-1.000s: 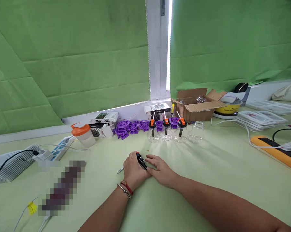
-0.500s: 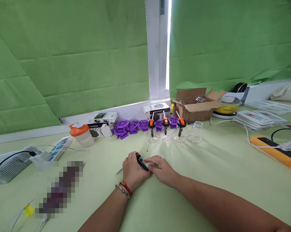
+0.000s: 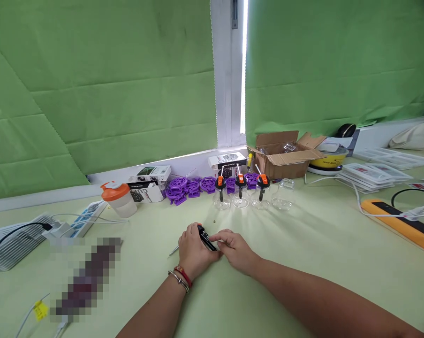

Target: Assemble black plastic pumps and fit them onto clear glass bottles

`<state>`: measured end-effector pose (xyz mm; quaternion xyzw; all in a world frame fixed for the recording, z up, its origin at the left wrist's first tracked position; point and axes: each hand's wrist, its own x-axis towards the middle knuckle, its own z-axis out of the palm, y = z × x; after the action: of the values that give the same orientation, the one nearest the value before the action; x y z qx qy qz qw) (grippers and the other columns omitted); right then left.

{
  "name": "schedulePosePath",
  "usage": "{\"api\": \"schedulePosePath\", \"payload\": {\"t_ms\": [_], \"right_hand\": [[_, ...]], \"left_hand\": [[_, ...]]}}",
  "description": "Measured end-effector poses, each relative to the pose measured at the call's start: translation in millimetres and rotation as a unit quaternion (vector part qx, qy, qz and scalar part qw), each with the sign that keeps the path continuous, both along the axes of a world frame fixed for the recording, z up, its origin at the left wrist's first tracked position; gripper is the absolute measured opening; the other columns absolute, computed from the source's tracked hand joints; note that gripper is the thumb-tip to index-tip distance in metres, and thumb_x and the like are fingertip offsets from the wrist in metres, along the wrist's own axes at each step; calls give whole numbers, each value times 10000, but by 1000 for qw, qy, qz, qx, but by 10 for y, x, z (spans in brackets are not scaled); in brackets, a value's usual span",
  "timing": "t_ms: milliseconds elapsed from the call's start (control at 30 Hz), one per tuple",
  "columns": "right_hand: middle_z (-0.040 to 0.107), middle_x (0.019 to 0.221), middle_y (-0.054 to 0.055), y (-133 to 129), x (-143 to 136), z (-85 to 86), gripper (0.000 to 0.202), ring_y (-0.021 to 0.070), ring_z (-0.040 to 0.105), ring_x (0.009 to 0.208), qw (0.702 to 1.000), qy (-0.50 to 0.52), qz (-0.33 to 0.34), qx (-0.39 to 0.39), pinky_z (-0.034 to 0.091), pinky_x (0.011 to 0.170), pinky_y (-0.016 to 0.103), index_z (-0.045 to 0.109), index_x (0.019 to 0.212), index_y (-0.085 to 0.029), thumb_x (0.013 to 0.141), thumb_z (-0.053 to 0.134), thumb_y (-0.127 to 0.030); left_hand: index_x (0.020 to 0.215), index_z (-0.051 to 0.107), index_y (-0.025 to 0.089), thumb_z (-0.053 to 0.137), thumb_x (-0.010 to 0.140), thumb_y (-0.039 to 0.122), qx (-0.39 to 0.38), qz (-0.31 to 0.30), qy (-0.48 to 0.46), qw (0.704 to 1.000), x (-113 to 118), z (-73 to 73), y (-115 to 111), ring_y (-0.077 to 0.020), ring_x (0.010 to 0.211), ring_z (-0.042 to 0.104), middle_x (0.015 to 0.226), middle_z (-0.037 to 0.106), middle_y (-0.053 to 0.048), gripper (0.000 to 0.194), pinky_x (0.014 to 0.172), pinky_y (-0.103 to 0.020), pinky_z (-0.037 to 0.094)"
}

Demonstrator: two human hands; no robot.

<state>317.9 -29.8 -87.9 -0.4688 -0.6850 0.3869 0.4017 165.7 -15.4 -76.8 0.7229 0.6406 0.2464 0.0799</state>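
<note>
My left hand (image 3: 194,249) is closed round a black part with a bit of orange at its top (image 3: 207,239), resting on the table. Its shape resembles the jar tops behind, but my fingers hide much of it. A thin metal rod (image 3: 173,251) sticks out to the left of that hand. My right hand (image 3: 235,248) has its fingers curled, index fingertip and thumb together at the right side of the black part; whatever is pinched there is too small to make out. Beyond stand glass jars with black and orange tops (image 3: 240,190) and one topless glass jar (image 3: 283,195).
Purple plastic parts (image 3: 178,188) lie near printed boxes (image 3: 147,185). An orange-lidded shaker cup (image 3: 118,199) is at the left. An open cardboard box (image 3: 284,159) stands at the back, an orange power strip (image 3: 402,225) at the right. A tiny speck (image 3: 214,221) lies beyond my hands.
Both hands stay almost in place. The right index finger has shifted slightly against the black part. The view has tilted a little.
</note>
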Motion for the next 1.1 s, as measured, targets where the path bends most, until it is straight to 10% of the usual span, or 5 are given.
{"api": "schedulePosePath", "payload": {"t_ms": [1100], "right_hand": [[642,1013,55,-10,-21,-25,368,182,586,1002,1000,4,-5,28,444,949,362,679,1010,-219,770,435,-84]], "left_hand": [[1064,461,203,743,446,471,-9,5,7,1000,12,46,-11,-290,954,575,1054,573,-86,730,817,-374,394]]}}
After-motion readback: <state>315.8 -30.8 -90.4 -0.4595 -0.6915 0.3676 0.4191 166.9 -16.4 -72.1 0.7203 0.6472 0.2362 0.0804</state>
